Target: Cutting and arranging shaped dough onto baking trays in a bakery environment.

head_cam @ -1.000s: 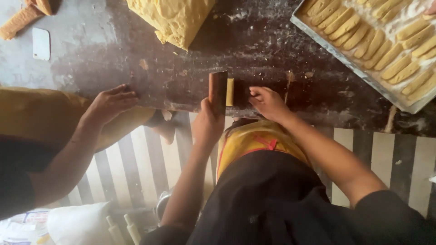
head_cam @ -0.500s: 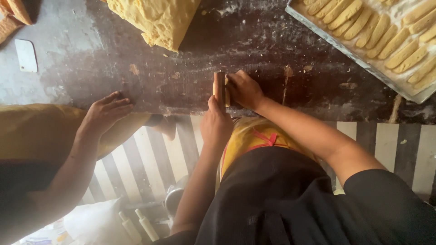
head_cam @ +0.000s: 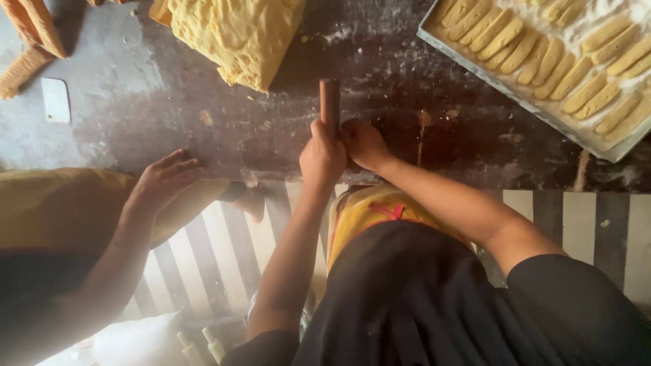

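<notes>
At the near edge of the dark, flour-dusted desk [head_cam: 203, 102], right at the middle of the view: a short brown wooden block [head_cam: 330, 102], standing on edge, its lower end buried in the left hand [head_cam: 321, 157]. Judged stiff, dry and fairly light, unlikely to slip on a floury palm; best taken low along its length, as here, leaving the top end free. Left hand clenched round that block, fingers wrapped tight, knuckles toward the camera. Right hand [head_cam: 364, 144] pressed in just beside it, fingers curled down against the desk; whether gripping a bit of dough beneath or merely steadying, impossible to tell, the underside being hidden. Beyond, a large ragged mound of yellow dough [head_cam: 234, 34], judged soft, crumbly, prone to tearing if lifted by one corner. Off to the right, a metal tray [head_cam: 515, 95] lined with rows of shaped dough fingers [head_cam: 536, 57] on flour, likely fragile before baking. Far left, another person's hand [head_cam: 163, 181] resting flat and spread on the desk edge, well apart, holding nothing; near it, a small white scraper [head_cam: 55, 99].
</notes>
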